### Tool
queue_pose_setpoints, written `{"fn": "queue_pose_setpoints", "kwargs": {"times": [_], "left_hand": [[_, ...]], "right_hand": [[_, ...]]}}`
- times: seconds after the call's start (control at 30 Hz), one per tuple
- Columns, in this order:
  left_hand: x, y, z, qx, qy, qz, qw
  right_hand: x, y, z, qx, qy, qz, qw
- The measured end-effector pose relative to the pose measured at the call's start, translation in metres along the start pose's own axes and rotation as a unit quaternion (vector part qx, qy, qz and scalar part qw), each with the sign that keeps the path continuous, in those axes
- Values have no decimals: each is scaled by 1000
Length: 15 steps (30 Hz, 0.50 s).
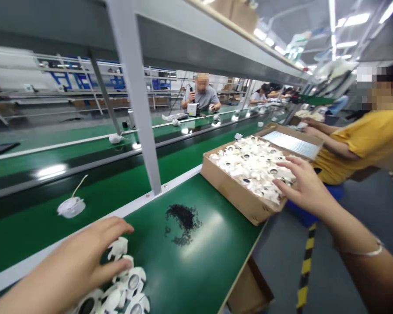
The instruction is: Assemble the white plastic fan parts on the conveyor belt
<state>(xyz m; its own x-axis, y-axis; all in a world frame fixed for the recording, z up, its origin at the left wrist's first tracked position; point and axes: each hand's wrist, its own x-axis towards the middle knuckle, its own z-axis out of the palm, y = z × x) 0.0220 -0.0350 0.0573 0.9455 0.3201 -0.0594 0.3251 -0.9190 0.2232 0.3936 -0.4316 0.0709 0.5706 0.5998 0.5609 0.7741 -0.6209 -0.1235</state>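
My left hand [94,248] is over a pile of white plastic parts [136,279] at the lower left, thumb and fingers apart. One white part [118,247] shows in the gap between them; I cannot tell if the fingers touch it. Some of the parts carry a round ring or disc. My right hand [303,183] reaches over the near right corner of a cardboard box [232,189], fingers spread. Many similar white parts [249,161] fill that box. Small black pieces [183,220] lie scattered on the green tabletop [170,279] between the hands.
A grey upright post [137,104] rises from the table's back edge. Behind it runs a green conveyor [108,192] with a white, wired part [71,206]. A co-worker in a yellow shirt [376,139] is at the right; another in grey [205,99] sits across. An open carton [250,288] stands below.
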Motion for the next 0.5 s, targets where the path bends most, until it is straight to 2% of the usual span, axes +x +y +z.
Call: {"fn": "queue_pose_setpoints", "kwargs": {"times": [0.03, 0.1, 0.2, 0.27, 0.37, 0.43, 0.5], "left_hand": [[-6, 13, 2, 26, 42, 25, 998], [-11, 36, 5, 72, 92, 72, 991], [8, 71, -3, 81, 105, 113, 985], [36, 101, -17, 50, 77, 130, 987], [94, 158, -39, -22, 40, 168, 985], [140, 197, -45, -62, 38, 229, 971], [188, 231, -44, -70, 23, 265, 961]], "right_hand": [[1, 21, -2, -3, -36, 5, 999], [7, 51, -2, 0, -106, 23, 994], [21, 69, 7, 7, -216, 35, 976], [31, 68, 14, -3, -256, 32, 966], [43, 66, 22, -5, -268, -13, 963], [49, 66, 26, 7, -278, -56, 959], [54, 69, 27, 13, -290, -75, 954]]}}
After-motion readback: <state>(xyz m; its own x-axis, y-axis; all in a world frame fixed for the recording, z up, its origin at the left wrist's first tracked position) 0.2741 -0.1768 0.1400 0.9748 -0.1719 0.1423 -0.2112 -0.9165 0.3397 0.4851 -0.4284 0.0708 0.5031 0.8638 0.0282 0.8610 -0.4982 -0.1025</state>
